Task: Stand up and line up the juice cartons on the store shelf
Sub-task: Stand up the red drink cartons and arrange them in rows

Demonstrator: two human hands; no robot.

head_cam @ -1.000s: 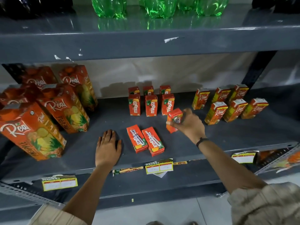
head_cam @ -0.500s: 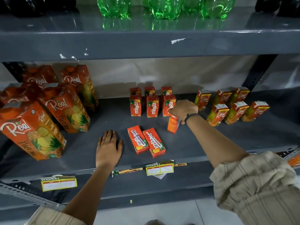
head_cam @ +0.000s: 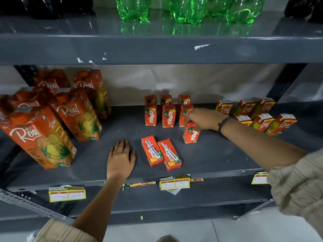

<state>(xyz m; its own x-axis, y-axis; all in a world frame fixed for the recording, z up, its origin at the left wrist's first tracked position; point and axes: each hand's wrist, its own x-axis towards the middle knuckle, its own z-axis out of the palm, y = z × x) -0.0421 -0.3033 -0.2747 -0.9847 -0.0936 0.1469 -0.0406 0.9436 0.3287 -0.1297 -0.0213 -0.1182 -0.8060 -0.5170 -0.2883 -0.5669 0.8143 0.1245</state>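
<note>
My right hand grips the top of a small orange Maaza carton, which stands upright on the grey shelf just in front of the right column of standing Maaza cartons. Those stand in two rows of three near the back. Two more Maaza cartons lie flat side by side, straws up, near the front edge. My left hand rests flat on the shelf, fingers apart, just left of the lying cartons and not touching them.
Large Real pineapple cartons stand at the left. Small Real cartons stand at the right behind my right forearm. Green bottles sit on the shelf above. Price labels hang on the front lip.
My right hand carried the tilted carton back and set it upright in front of the right column. My left hand stayed flat on the shelf.
</note>
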